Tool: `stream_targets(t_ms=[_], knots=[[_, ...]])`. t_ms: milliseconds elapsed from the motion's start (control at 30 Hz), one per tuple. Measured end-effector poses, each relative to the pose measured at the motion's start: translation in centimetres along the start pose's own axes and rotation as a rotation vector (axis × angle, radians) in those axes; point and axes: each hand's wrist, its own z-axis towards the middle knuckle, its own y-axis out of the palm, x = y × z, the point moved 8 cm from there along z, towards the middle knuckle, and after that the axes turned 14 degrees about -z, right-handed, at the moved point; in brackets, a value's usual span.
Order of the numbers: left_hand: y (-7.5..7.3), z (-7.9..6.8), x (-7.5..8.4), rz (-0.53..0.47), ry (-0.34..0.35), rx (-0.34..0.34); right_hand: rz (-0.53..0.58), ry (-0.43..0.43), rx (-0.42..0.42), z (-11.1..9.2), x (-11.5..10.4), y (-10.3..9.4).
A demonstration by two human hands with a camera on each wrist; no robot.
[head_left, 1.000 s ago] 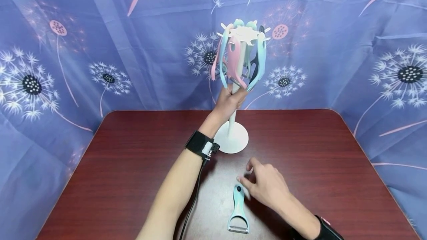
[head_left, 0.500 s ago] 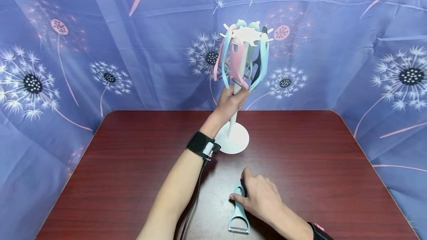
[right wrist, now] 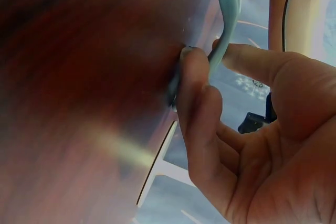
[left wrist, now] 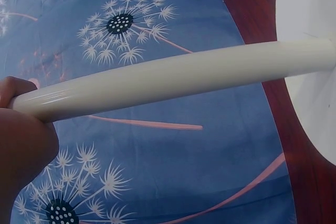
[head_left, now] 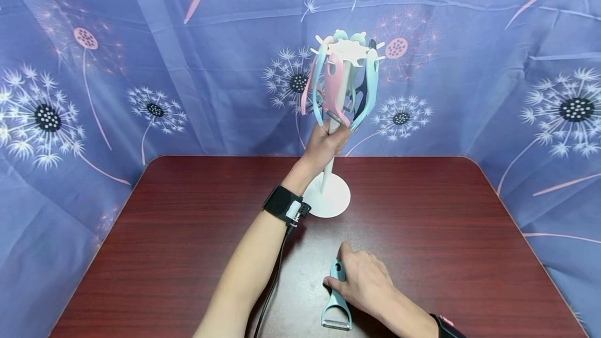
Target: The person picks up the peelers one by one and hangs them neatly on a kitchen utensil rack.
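Note:
A white upright stand (head_left: 334, 200) with a round base and a spiked top holds several hanging peelers: a pink peeler (head_left: 332, 87), a light blue peeler (head_left: 371, 85) and a dark peeler (head_left: 362, 99) among them. My left hand (head_left: 324, 145) grips its pole just under the peelers; the left wrist view shows the white pole (left wrist: 173, 80) running down to the base. On the table near me lies a light blue Y-shaped peeler (head_left: 336, 300), blade end toward me. My right hand (head_left: 368, 280) pinches its handle (right wrist: 227, 19) between thumb and fingers.
The dark red wooden table (head_left: 432, 207) ends at a blue dandelion-print cloth (head_left: 225, 77) behind and at the sides. A black cable (head_left: 269, 291) runs from the left wrist strap (head_left: 281, 203) along the forearm.
My right hand has come down and toward me onto the peeler, and its thumb and fingers have closed on the handle. My left hand keeps its grip on the stand.

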Motion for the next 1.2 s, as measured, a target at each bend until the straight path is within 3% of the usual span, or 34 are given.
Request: stream_targets(t_ms=[1200], knots=[[0.13,0.01,0.10,0.027,0.006,-0.027,0.095,-0.029,-0.070,-0.45,-0.19,0.39]])
